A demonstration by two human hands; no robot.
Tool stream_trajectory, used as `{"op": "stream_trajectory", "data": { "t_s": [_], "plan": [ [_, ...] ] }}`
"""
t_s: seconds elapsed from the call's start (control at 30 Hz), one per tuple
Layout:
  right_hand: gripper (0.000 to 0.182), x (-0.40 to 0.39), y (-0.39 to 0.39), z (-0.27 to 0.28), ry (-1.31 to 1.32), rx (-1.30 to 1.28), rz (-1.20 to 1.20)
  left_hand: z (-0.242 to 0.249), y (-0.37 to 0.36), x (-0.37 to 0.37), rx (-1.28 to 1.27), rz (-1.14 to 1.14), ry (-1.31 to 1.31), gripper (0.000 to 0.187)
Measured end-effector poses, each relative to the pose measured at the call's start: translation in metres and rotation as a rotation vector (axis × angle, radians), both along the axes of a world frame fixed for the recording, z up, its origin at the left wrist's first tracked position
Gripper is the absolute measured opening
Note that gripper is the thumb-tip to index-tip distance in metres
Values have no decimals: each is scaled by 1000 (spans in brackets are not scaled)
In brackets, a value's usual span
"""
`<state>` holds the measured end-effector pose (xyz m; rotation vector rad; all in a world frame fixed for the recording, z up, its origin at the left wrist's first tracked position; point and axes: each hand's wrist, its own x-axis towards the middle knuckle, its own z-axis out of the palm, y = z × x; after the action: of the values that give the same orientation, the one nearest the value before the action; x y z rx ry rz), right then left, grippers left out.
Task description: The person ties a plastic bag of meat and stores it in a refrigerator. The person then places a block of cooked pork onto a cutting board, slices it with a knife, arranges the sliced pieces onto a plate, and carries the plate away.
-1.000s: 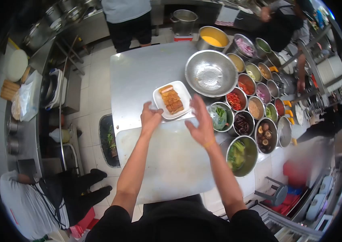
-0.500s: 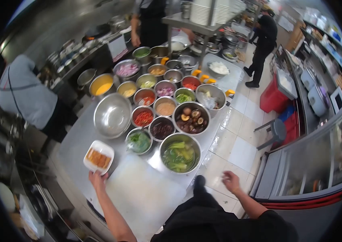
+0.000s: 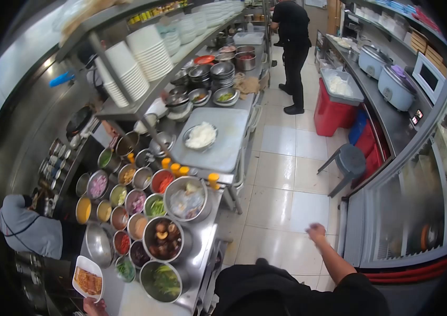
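Observation:
At the lower left, my left hand (image 3: 94,306) is closed on the near edge of a white dish (image 3: 98,269), partly cut off by the frame. Browned slices of food (image 3: 87,282) lie inside the dish. A large steel bowl (image 3: 98,245) stands just beyond it, and a steel bowl of green leaves (image 3: 125,268) is to its right. My right hand (image 3: 316,233) hangs in the air above the tiled floor, loosely curled with nothing visible in it. It touches nothing.
Steel pots of cut vegetables, mushrooms (image 3: 164,239) and leafy greens (image 3: 161,282) crowd the steel table. A bowl of white food (image 3: 201,136) sits on a grey board. A stool (image 3: 349,160) and a glass-door fridge (image 3: 413,210) stand right. Co-workers (image 3: 293,52) are ahead and left.
The view has swung up and to the right, showing more of the aisle and shelf. My left hand still holds the white dish, now lower left in view. My right hand stays raised.

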<state>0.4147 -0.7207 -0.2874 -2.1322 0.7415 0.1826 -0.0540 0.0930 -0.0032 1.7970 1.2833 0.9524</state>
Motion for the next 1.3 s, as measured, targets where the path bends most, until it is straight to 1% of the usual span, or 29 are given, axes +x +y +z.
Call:
{"op": "stream_trajectory", "data": {
  "t_s": [0.03,0.07,0.1,0.13,0.17,0.23,0.3,0.33,0.37,0.4,0.43,0.5,0.57,0.6,0.63,0.67,0.7,0.73,0.77,0.83,0.93,1.03,1.1,1.13,1.17,1.2,1.23,1.27,1.3],
  "plan": [
    [38,30,20,39,-148,-37,115,7,-21,32,-2,-8,-1,39],
    [38,67,32,43,-258,-29,178,42,-78,95,-95,-78,-147,26],
    [38,103,47,54,-275,6,204,60,-112,138,-191,-147,-292,18],
    [38,137,60,63,-302,39,242,45,-113,159,-154,-275,-352,23],
    [38,170,71,70,-293,107,277,49,-132,195,-160,-289,-345,23],
    [37,228,80,76,-218,167,373,64,-201,296,-354,-279,-376,33],
    [40,269,69,78,-153,137,532,60,-251,382,-494,-393,-428,44],
    [40,279,53,74,-141,127,500,62,-280,426,-497,-472,-379,46],
    [43,286,38,64,-103,9,546,61,-303,464,-496,-549,-328,49],
    [45,294,23,54,-69,-107,589,35,-311,504,-479,-590,-411,46],
    [48,287,-3,36,-57,-193,605,11,-323,542,-469,-628,-502,43],
    [46,255,-55,4,45,-276,463,29,-378,622,-646,-854,-389,47],
    [53,202,-110,-13,319,-195,343,20,-418,701,-725,-984,-299,49],
    [50,160,-137,-51,295,-333,288,16,-444,740,-713,-1038,-292,48],
    [53,126,-157,-64,556,-408,354,16,-472,777,-697,-1087,-282,48],
    [55,94,-166,-57,768,-458,357,25,-499,811,-769,-1189,-231,45],
    [40,65,-173,-49,961,-391,343,19,-520,844,-804,-1251,-153,41],
    [32,37,-168,-32,1007,-232,7,8,-541,879,-812,-1305,-133,40],
    [33,27,-173,-25,1028,-159,-118,3,-564,912,-819,-1364,-120,38],
    [35,10,-176,-30,1096,-89,-144,7,-619,969,-876,-1458,-101,36],
    [38,27,-188,-48,1147,-5,-35,-4,-697,1047,-929,-1533,-73,35],
    [41,86,-218,-74,1107,-8,123,1,-771,1109,-954,-1533,21,34],
    [44,147,-260,-115,1025,-176,317,-1,-812,1148,-935,-1535,74,33],
    [45,186,-283,-133,956,-280,309,-1,-832,1165,-947,-1527,76,33],
    [46,235,-311,-144,856,-379,204,-3,-851,1181,-962,-1512,78,32],
    [41,309,-338,-112,729,-335,-63,-4,-870,1200,-984,-1522,69,31],
    [38,379,-353,-58,400,-416,-298,-5,-893,1220,-991,-1528,62,31],
    [27,438,-385,-63,183,-428,-381,-7,-913,1241,-1001,-1535,84,31],
    [23,505,-396,6,50,-342,-476,-10,-932,1261,-1011,-1537,108,31]
  ]
}}
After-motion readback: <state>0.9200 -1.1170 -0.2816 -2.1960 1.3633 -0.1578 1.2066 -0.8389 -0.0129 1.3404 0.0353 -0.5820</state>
